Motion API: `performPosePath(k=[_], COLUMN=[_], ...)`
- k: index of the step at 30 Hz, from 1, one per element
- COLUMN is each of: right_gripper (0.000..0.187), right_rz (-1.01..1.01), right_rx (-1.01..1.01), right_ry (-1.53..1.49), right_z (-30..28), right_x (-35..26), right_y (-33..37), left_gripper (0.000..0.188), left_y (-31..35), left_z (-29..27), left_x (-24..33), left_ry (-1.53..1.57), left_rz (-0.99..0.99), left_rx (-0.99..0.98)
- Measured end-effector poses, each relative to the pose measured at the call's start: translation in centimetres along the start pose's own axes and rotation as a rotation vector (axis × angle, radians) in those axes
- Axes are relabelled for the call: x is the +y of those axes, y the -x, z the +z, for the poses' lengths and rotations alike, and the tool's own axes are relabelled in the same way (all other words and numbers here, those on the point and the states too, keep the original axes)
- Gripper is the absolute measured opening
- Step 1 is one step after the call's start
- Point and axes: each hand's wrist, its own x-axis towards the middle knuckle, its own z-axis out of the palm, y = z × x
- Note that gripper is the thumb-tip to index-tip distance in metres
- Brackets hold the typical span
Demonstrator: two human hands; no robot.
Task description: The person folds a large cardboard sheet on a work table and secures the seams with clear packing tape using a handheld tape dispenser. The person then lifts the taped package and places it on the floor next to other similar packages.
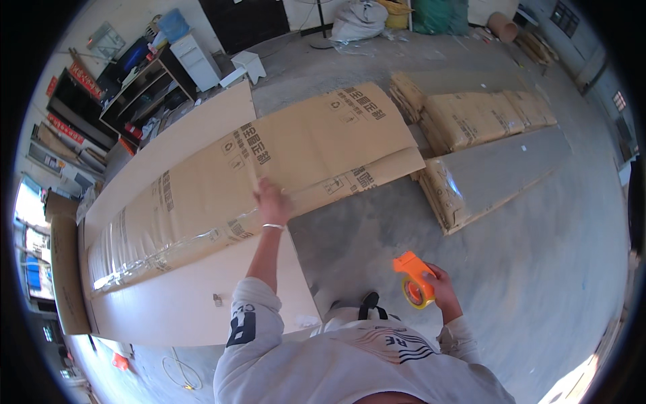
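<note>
Wrapping, I judge: my right hand grips tape dispenser; left hand, clasp unclear, at cardboard — next likely calls for taping.

The pale tabletop carries a long cardboard-wrapped package and a small item.

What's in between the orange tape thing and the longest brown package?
In the head view, just grey floor shows between the orange tape dispenser in the right hand and the longest brown package.
</note>
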Motion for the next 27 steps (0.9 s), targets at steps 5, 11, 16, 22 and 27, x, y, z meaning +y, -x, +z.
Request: performPosePath(k=[5, 11, 16, 22, 27], right_gripper=[0.043, 0.037, 0.042, 0.036, 0.031], right_rz=[-0.062, 0.158, 0.434, 0.583, 0.297], right_rx=[-0.13, -0.438, -0.584, -0.777, -1.045], right_ry=[-0.136, -0.495, -0.497, -0.179, 0.141], right_z=[-1.2, 0.7, 8.7, 25.1, 36.4], right_x=[-4.9, -13.5, -15.7, -16.4, -14.3], right_y=[-6.5, -19.8, -33.4, -44.3, -44.9], left_gripper=[0.054, 0.054, 0.047, 0.043, 0.054], left_y=[-0.3, -1.4, -1.0, -2.4, -3.1], left_z=[4.4, 8.8, 7.5, 7.5, 6.3], left_x=[15.1, 21.1, 21.4, 22.5, 23.4], left_ry=[-0.155, -0.039, 0.029, 0.292, 0.23], left_rz=[0.284, 0.33, 0.297, 0.1, -0.193], left_rx=[-0.078, 0.014, 0.065, -0.057, 0.05])
